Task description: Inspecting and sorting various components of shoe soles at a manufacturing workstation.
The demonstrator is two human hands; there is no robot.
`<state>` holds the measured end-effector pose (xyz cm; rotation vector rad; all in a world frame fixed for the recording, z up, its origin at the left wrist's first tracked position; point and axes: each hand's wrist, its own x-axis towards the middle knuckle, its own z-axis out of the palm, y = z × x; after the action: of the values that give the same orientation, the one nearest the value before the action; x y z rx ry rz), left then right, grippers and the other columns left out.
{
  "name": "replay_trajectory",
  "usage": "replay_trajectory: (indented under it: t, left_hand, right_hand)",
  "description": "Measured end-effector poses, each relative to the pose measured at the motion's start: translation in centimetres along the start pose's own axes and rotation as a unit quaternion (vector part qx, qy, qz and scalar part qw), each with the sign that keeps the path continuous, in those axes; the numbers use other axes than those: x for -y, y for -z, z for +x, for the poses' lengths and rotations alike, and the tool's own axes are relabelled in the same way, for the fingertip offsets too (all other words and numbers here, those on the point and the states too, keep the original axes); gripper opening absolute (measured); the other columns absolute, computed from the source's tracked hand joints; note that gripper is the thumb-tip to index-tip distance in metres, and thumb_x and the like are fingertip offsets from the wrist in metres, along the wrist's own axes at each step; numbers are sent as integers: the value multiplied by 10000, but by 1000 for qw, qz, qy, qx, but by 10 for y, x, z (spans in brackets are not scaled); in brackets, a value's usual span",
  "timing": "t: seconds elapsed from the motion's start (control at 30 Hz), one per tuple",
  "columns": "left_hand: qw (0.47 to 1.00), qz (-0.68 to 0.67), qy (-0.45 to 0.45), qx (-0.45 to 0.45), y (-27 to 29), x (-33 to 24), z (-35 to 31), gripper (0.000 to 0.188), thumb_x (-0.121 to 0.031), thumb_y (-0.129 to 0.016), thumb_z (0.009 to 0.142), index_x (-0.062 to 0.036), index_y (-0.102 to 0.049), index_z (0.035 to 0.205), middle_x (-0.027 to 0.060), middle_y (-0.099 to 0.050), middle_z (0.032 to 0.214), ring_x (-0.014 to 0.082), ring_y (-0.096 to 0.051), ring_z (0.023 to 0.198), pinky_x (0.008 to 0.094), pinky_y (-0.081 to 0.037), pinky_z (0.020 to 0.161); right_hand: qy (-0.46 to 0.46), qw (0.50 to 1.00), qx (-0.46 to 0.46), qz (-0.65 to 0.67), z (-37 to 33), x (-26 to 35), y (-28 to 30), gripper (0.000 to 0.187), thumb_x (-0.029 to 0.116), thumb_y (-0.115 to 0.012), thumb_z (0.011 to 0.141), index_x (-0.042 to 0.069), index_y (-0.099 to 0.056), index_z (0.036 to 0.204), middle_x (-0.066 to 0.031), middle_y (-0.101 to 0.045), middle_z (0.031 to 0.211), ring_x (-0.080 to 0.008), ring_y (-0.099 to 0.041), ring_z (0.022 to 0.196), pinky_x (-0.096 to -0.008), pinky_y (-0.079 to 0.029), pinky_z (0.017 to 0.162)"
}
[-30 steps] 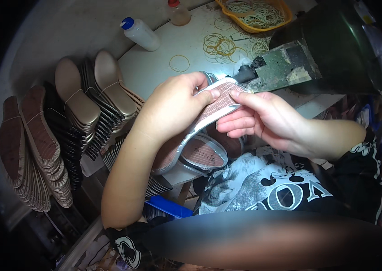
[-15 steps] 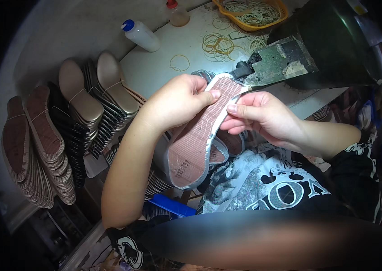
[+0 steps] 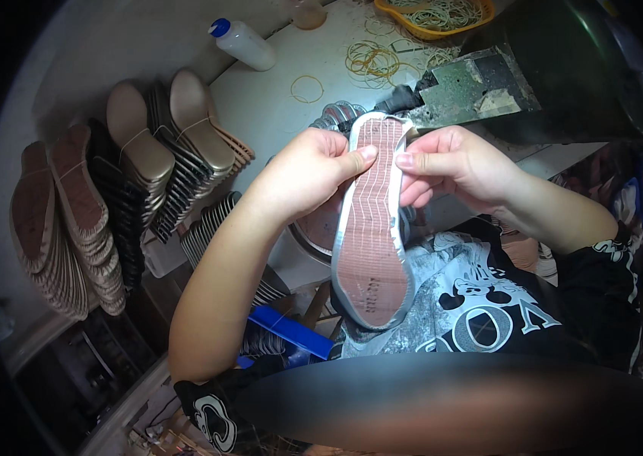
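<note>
A pinkish-brown insole (image 3: pixel 371 258) with a pale, folded-over rim hangs lengthwise before me, its gridded underside showing. My left hand (image 3: pixel 318 171) grips its left edge near the narrow upper end, thumb on the face and the other fingers mostly hidden behind. On the opposite edge my right hand (image 3: pixel 454 163) pinches the rim between thumb and fingers. The insole's upper end is against or just in front of the dark head (image 3: pixel 400 99) of a worn green machine (image 3: pixel 466 95); whether they touch I cannot tell. More grey-rimmed insoles (image 3: pixel 337 115) show behind my left hand.
Banded stacks of insoles stand at the left, some brown (image 3: pixel 82 182), some gold-beige (image 3: pixel 143 156). On the white table (image 3: pixel 283 99) are a blue-capped bottle (image 3: pixel 242 44) and loose rubber bands (image 3: pixel 371 64). A yellow basket (image 3: pixel 432 32) holds more bands. A blue object (image 3: pixel 291 332) lies below my left forearm.
The insole has swung from a slant to nearly upright, its lower end moving right. My hands have shifted slightly, both still on its edges.
</note>
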<state>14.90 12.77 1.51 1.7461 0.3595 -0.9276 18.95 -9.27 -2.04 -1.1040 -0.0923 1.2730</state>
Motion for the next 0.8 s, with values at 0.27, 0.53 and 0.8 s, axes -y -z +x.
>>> replay_trajectory:
  t: [0.27, 0.53, 0.8]
  left_hand:
    - [994, -89, -4, -61, -24, 10, -6, 329, -363, -584, 930, -53, -643, 838, 22, -645, 701, 82, -578, 546, 221, -460, 496]
    - [981, -159, -26, -109, -41, 13, -9, 317, -361, -587, 926, -58, -624, 844, 11, -630, 683, 69, -560, 525, 213, -455, 465]
    - [976, -157, -2, -150, -41, 1, -4, 359, -363, -560, 937, -27, -615, 823, 83, -661, 649, 99, -563, 438, 212, -447, 407]
  right_hand:
    - [58, 996, -60, 42, -3, -18, -4, 248, 274, -603, 923, 36, -665, 888, -40, -685, 790, -65, -639, 673, -176, -498, 609]
    - [110, 986, -70, 100, 4, -29, -8, 235, 252, -596, 930, 45, -662, 839, 1, -638, 707, -40, -568, 577, -159, -457, 540]
    - [49, 992, -102, 57, -2, -16, -6, 315, 304, -567, 948, 4, -659, 976, -36, -658, 819, -66, -607, 676, -195, -482, 592]
